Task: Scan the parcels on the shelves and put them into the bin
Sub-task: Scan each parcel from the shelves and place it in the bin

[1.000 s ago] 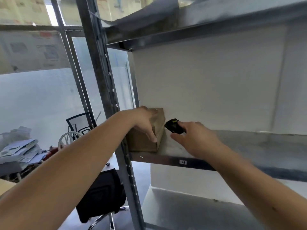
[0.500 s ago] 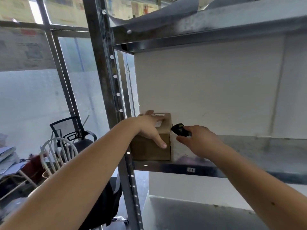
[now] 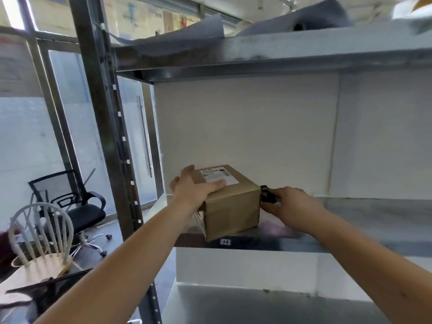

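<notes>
- a brown cardboard parcel (image 3: pixel 230 202) sits in the lower centre of the frame, at the front left end of a grey metal shelf (image 3: pixel 374 220), one corner turned toward the camera.
- it is a plain, square-edged box with a white shipping label (image 3: pixel 218 176) on its top face; the print on the label is too small to read.
- the left hand (image 3: pixel 194 190) lies flat on the parcel's top left edge, fingers straight, fingertips touching the label's near edge.
- the right hand (image 3: pixel 292 206) is just right of the parcel, fingers curled round a small black scanner (image 3: pixel 267 195) whose tip is touching or nearly touching the box's right side.
- judged step: the scan of this parcel appears to be in hand, with the left hand steadying or turning the box.
- judged next move: the scanner likely needs to aim at the label on top, not the bare side; after that the box needs lifting off the shelf to the bin, which is not in view.
- outward: a metal upright (image 3: pixel 105 136) runs down the left of centre; grey sheets (image 3: pixel 177 36) lie on the shelf above.
- at the lower left stand a black office chair (image 3: pixel 77 206) and a white spindle-back chair (image 3: pixel 39 232).
</notes>
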{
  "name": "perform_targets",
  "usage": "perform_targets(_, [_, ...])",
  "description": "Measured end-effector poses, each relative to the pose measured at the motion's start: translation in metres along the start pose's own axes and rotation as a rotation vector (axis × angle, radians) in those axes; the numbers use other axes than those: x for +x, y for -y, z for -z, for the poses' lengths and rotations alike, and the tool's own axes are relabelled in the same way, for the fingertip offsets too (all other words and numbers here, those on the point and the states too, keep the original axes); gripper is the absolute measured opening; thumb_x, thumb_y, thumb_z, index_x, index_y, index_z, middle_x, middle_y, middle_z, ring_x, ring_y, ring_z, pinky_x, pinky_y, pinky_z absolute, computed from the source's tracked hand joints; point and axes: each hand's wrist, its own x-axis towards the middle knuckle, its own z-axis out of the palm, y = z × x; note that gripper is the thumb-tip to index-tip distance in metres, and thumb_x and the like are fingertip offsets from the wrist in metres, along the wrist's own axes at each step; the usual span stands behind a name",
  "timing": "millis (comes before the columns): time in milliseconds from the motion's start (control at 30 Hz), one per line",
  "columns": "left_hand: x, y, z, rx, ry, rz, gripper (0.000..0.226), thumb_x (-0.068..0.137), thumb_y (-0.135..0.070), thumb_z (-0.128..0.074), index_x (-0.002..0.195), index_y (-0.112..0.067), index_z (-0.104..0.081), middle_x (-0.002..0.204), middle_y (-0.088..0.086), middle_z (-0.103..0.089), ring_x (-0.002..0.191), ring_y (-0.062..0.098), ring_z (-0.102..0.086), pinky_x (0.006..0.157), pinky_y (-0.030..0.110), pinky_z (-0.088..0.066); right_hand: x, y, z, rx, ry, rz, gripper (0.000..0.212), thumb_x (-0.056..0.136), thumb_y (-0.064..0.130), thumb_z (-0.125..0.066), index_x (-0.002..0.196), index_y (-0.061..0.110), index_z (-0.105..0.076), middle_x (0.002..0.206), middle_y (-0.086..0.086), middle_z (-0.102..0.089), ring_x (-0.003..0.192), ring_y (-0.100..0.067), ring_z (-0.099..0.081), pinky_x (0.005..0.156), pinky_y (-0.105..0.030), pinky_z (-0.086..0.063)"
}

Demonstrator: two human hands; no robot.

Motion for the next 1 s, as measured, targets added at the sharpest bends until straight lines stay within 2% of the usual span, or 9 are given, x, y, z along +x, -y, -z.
perform_targets(100, [-0.010,-0.001,-0.014,-0.317,0.077,0.167,0.127,0.046,-0.043,-0.102,0.150,-0.043,-0.030,0.126,0.003,-0.065,0.108,0.029,-0.069,0.093,0.052,-0.059,-0.003,-0.009,0.008,0.011,0.004,0.012,0.033,0.093,0.061,-0.059,0.117,0.040,-0.067,0.090,0.012,-0.065,0.074,-0.011,-0.062,0.065,-0.033,-0.053])
perform_targets(233, [-0.025,-0.002,-0.026,-0.368,0.087,0.156,0.109,0.051,-0.037,-0.103,0.135,-0.054,-0.036,0.115,-0.005,-0.072,0.098,0.025,-0.073,0.072,0.041,-0.062,-0.009,-0.019,0.016,0.030,0.010,0.024,0.034,0.094,0.061,-0.058,0.118,0.040,-0.067,0.090,0.014,-0.065,0.073,-0.011,-0.062,0.058,-0.031,-0.047])
perform_targets(400, [-0.048,-0.002,-0.048,-0.325,0.126,-0.052,0.108,0.050,-0.035,-0.103,0.126,-0.076,-0.040,0.120,-0.017,-0.072,0.113,0.022,-0.070,0.087,0.049,-0.063,-0.017,-0.038,0.027,0.046,0.022,0.030,0.040,0.096,0.062,-0.055,0.126,0.038,-0.065,0.094,0.008,-0.070,0.069,-0.013,-0.066,0.067,-0.038,-0.060])
perform_targets(467, [-0.056,-0.002,-0.058,-0.269,0.107,-0.172,0.122,0.046,-0.038,-0.104,0.134,-0.081,-0.031,0.138,-0.016,-0.062,0.127,0.020,-0.062,0.101,0.050,-0.058,-0.021,-0.047,0.032,0.050,0.027,0.032,0.043,0.097,0.062,-0.054,0.132,0.039,-0.062,0.099,0.005,-0.073,0.069,-0.014,-0.067,0.070,-0.041,-0.063])
perform_targets(567, [-0.063,0.001,-0.072,-0.014,0.041,-0.382,0.144,0.047,-0.042,-0.101,0.155,-0.068,-0.009,0.162,-0.013,-0.025,0.150,0.017,-0.033,0.123,0.048,-0.037,-0.029,-0.061,0.041,0.052,0.029,0.042,0.041,0.097,0.060,-0.054,0.133,0.042,-0.061,0.093,0.007,-0.072,0.067,-0.014,-0.067,0.064,-0.037,-0.062])
perform_targets(700, [-0.066,0.006,-0.093,0.183,0.016,-0.599,0.136,0.053,-0.050,-0.096,0.154,-0.068,-0.007,0.160,-0.028,0.006,0.157,0.006,0.002,0.123,0.031,-0.024,-0.038,-0.085,0.055,0.064,0.057,0.022,0.042,0.096,0.058,-0.058,0.131,0.038,-0.063,0.084,0.009,-0.070,0.070,-0.013,-0.067,0.064,-0.033,-0.057])
perform_targets(767, [-0.066,0.009,-0.105,0.243,-0.017,-0.652,0.133,0.056,-0.048,-0.097,0.156,-0.066,-0.011,0.164,-0.024,0.015,0.159,0.012,0.005,0.121,0.036,-0.027,-0.042,-0.094,0.064,0.087,0.072,0.005,0.044,0.095,0.060,-0.058,0.132,0.037,-0.063,0.092,0.010,-0.071,0.075,-0.012,-0.067,0.071,-0.034,-0.060])
perform_targets(900, [-0.061,0.009,-0.120,0.347,-0.060,-0.677,0.128,0.064,-0.041,-0.099,0.158,-0.062,-0.016,0.167,-0.017,0.021,0.159,0.026,0.001,0.123,0.056,-0.030,-0.059,-0.109,0.082,0.144,0.050,-0.018,0.036,0.093,0.063,-0.059,0.120,0.042,-0.067,0.086,0.012,-0.071,0.070,-0.010,-0.067,0.066,-0.030,-0.059])
perform_targets(1000, [-0.056,0.011,-0.127,0.426,-0.072,-0.696,0.121,0.064,-0.048,-0.095,0.156,-0.066,-0.018,0.168,-0.017,0.025,0.159,0.029,0.003,0.120,0.062,-0.028,-0.075,-0.115,0.094,0.209,0.067,0.019,0.031,0.093,0.063,-0.059,0.118,0.046,-0.067,0.062,0.015,-0.067,0.047,-0.004,-0.057,0.043,-0.019,-0.040])
